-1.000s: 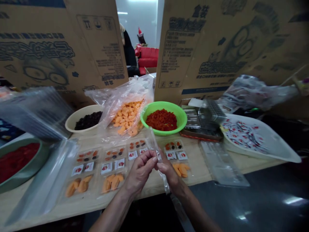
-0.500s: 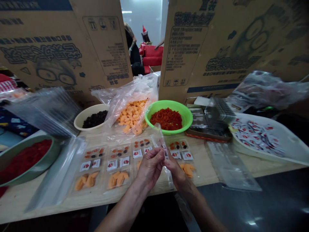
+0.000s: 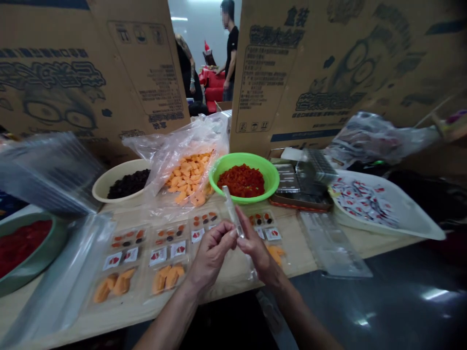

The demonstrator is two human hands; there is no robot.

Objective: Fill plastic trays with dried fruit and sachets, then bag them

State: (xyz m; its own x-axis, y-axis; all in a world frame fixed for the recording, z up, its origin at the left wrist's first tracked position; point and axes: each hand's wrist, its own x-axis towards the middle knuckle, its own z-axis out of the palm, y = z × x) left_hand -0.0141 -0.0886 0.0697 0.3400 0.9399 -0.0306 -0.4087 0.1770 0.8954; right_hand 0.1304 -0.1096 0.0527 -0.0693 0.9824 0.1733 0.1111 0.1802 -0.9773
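At the far left of the desk (image 3: 301,245), a dull green bowl (image 3: 51,257) holds red pieces (image 3: 22,245); behind it leans a stack of clear trays (image 3: 51,170), and clear sheets (image 3: 69,287) lie just beside. Next, a cream bowl (image 3: 109,177) carries dark pieces (image 3: 129,184) before a cardboard panel (image 3: 138,63), and near it an open clear bag (image 3: 164,138) spreads around orange pieces (image 3: 188,175). In front of these lie two filled trays (image 3: 141,272), each with small orange and dark bits at the top, two packets in the middle and orange pieces at the bottom. The left hand (image 3: 215,253) comes next, partly covering a third such tray; its grip pinches the clear plastic (image 3: 231,209), thumb against fingertips. That plastic stands tilted between both hands above the desk. The right hand (image 3: 257,248) pinches it too, fingers stretched along its side, with a fourth filled tray partly hidden behind. Beyond them sits a bright green bowl (image 3: 273,180) of red bits (image 3: 242,180). Farther right are clear boxes (image 3: 315,170), flat clear trays (image 3: 332,248), and a white tub (image 3: 408,204) of small packets (image 3: 359,201). Two people stand in the background, near a red seat (image 3: 213,92).
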